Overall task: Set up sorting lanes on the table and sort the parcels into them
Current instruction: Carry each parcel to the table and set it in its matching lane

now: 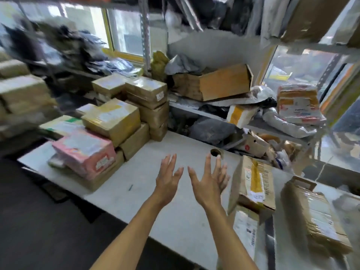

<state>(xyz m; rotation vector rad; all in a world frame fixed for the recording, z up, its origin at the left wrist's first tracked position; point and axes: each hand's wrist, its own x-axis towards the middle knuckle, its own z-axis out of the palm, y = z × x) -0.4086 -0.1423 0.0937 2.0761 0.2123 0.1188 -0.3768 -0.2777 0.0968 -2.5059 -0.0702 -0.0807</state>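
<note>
Now both hands, left (pixel 168 183) and right (pixel 209 185), hover spread and empty over the table (pixel 136 203); sorting seems underway, so next probably means grasping a parcel (pixel 253 184).

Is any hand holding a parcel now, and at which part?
No. The left hand and the right hand are both open above the white table, fingers spread, holding nothing.

Daylight from the windows (pixel 124 36) washes the white table (pixel 148 184) evenly; motion blur smears the left-hand boxes (pixel 21 94), and wide-angle distortion bends the edges.
</note>
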